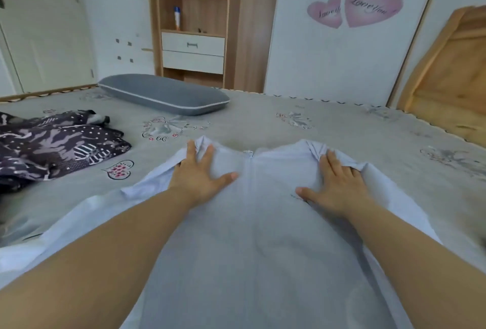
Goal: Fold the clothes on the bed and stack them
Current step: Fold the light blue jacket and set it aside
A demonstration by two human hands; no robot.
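You get soft, even daylight across the room, with no glare and only faint shadows under your forearms. The wide lens bends the bed [342,123] edge and the wardrobe [194,26] lines toward the corners. Everything looks slightly soft and smeared, most at the lower edges near your arms.

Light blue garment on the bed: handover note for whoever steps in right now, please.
Left hand: flat, fingers spread, pressing the light blue garment near its left shoulder.
Right hand: also on the garment, fingers at the bunched fabric of the right shoulder.
Garment lies spread on the bed, zipper centred, not yet folded.
Dark patterned clothes sit in an unfolded heap to the left.
Done: garment laid out. Left: fold it, fold the heap, stack.
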